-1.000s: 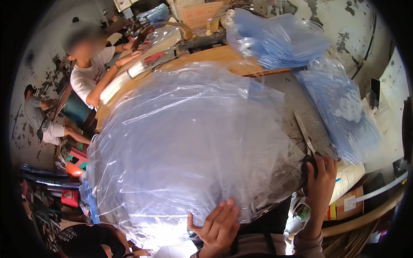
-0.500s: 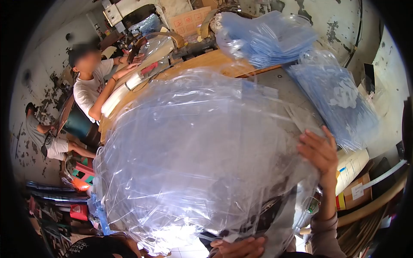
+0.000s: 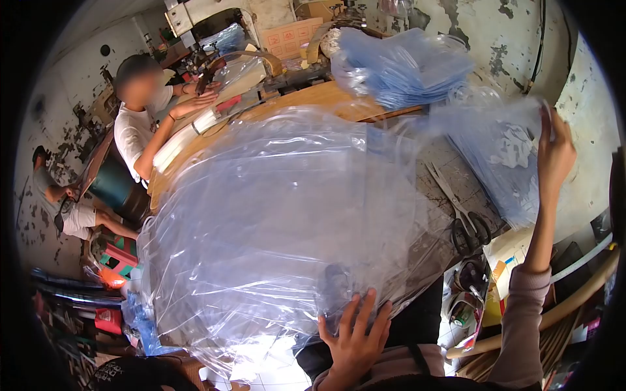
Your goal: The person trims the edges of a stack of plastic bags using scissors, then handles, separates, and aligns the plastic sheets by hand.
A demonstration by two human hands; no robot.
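A large heap of clear plastic bags (image 3: 261,195) spreads over the table in front of me. My left hand (image 3: 355,335) lies on its near edge with the fingers spread. At the upper right, my right hand (image 3: 557,146) pinches the corner of a thin clear plastic sheet (image 3: 505,112). That sheet stretches left from my fingers, partly over a stack of bluish plastic bags (image 3: 502,173); its far end is blurred. Open-bladed scissors (image 3: 460,212) with black handles lie between the heap and the stack.
Another bluish plastic pile (image 3: 404,65) sits at the back of the wooden table (image 3: 313,94). A person in a white shirt (image 3: 134,137) works at the left beside a machine (image 3: 202,16). Behind sits a second person (image 3: 65,202). Red and green stools (image 3: 120,254) stand at the left.
My right hand has moved up and right from the heap's edge, drawing a plastic sheet over the bluish stack. The scissors are now uncovered. My left hand has shifted up and spread its fingers.
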